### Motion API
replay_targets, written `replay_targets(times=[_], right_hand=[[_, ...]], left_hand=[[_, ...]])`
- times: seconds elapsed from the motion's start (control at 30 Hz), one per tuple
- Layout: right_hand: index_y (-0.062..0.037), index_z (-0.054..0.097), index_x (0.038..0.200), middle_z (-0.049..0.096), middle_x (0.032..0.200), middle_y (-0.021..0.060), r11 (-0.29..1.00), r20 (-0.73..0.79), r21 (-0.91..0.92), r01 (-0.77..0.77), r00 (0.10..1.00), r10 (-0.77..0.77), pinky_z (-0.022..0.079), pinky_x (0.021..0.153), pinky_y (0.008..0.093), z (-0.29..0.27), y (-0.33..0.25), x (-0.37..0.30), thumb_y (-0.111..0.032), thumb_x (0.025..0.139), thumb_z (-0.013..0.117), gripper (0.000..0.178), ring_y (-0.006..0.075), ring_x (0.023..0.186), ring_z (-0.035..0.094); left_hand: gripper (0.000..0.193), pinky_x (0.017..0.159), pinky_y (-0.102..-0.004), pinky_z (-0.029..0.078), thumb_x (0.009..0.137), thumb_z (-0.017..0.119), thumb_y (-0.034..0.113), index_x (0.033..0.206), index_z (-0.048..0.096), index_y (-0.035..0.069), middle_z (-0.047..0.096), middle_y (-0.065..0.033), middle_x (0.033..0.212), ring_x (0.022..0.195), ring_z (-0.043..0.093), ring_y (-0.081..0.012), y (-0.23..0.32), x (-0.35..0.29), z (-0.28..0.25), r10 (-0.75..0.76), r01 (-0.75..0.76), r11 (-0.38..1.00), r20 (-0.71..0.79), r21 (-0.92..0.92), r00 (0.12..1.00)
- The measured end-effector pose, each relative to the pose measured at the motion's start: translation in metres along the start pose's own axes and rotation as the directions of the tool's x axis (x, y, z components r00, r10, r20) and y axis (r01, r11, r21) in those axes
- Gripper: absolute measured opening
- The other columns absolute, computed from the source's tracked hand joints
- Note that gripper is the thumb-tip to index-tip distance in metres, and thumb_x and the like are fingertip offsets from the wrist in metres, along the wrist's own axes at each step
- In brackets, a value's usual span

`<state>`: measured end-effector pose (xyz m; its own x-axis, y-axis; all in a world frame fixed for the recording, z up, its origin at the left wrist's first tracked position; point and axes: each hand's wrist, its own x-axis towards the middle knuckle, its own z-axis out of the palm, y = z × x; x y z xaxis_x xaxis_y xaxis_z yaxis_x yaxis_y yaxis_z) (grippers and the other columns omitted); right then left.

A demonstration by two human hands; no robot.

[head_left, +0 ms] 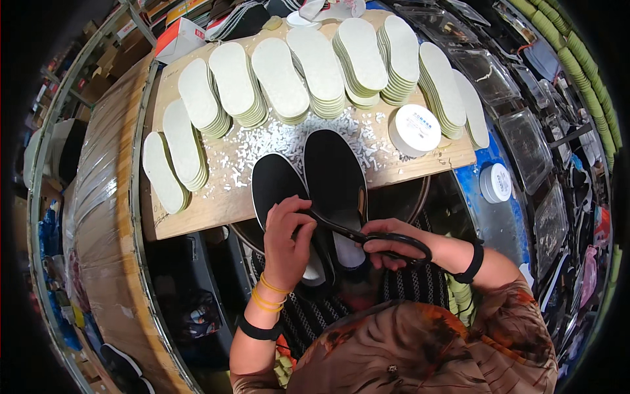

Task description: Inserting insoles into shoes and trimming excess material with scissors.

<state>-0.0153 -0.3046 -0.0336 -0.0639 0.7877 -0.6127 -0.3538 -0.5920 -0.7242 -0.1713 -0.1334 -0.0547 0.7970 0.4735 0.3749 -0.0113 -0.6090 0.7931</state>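
Two black slip-on shoes with white edges rest side by side over the table's near edge, the left shoe (275,176) and the right shoe (333,164). A pale lining shows inside the right one. My right hand (392,244) grips the black loop handles of a pair of scissors (415,256), whose dark blades point left across the shoes. My left hand (289,233) is over the left shoe's opening, near the scissors' tips. Its fingers are curled together; anything between them is too small to make out.
Stacks of pale insoles (279,75) line the wooden table (197,220) in an arc. White scraps (256,144) lie scattered before them. A round white tub (415,130) stands at the right, and another white tub (500,182) on a blue surface. Clear plastic boxes (525,148) fill the far right.
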Motion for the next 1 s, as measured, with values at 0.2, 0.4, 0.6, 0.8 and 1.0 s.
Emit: replay_targets(times=[0.2,0.4,0.6,0.8,1.0], right_hand=[[-0.0028,0.053,0.092,0.054,0.061,0.0023,0.997,-0.026,0.055,0.061,0.998,-0.060,0.034,0.039,0.0182,-0.002,0.005,-0.016,-0.025,0.089,0.050,0.023,0.0057,0.043,0.045],[0.0006,0.048,0.114,0.056,0.064,0.0064,0.930,0.061,0.214,0.300,0.946,-0.319,0.035,0.040,0.0177,-0.030,0.034,-0.068,-0.021,0.088,0.044,0.035,0.0069,0.042,0.046],[0.0001,0.048,0.114,0.056,0.061,0.0075,0.901,-0.145,0.252,0.353,0.934,-0.325,0.038,0.037,0.0192,-0.048,0.079,-0.082,-0.025,0.088,0.039,0.037,0.0088,0.041,0.047],[-0.0034,0.047,0.116,0.056,0.062,0.0063,0.916,-0.285,0.197,0.351,0.914,-0.289,0.037,0.038,0.0191,-0.028,0.089,-0.083,-0.026,0.090,0.040,0.035,0.0092,0.043,0.049],[-0.0041,0.050,0.113,0.055,0.062,0.0042,0.928,-0.366,0.075,0.366,0.875,-0.315,0.038,0.038,0.0191,-0.018,0.080,-0.070,-0.021,0.086,0.053,0.032,0.0084,0.044,0.050]], left_hand=[[0.002,0.087,-0.0348,0.040,0.079,0.056,0.001,0.077,0.058,0.000,0.058,-0.0147,0.099,0.099,0.054,-0.0288,0.028,-0.023,-0.037,-0.369,0.351,0.912,-0.053,-0.213,0.928],[0.030,0.059,-0.0311,0.047,0.081,0.060,0.032,0.079,0.062,0.002,0.061,-0.0150,0.080,0.064,0.057,-0.0303,0.006,-0.136,-0.134,-0.607,0.272,0.030,-0.199,0.962,0.770],[0.040,0.050,-0.0284,0.045,0.083,0.056,0.036,0.080,0.062,-0.004,0.060,-0.0104,0.061,0.051,0.057,-0.0158,0.070,-0.024,-0.021,-0.798,0.759,0.602,0.220,0.249,0.560],[0.043,0.054,-0.0445,0.048,0.082,0.051,0.037,0.062,0.061,0.000,0.058,-0.0228,0.061,0.059,0.059,-0.0379,0.006,-0.005,0.057,-0.290,0.191,0.628,-0.001,0.754,0.957],[0.013,0.061,-0.0390,0.046,0.075,0.055,0.008,0.073,0.058,-0.005,0.059,-0.0225,0.070,0.070,0.060,-0.0350,-0.004,-0.060,-0.011,-0.220,0.181,0.873,0.035,0.453,0.975]])
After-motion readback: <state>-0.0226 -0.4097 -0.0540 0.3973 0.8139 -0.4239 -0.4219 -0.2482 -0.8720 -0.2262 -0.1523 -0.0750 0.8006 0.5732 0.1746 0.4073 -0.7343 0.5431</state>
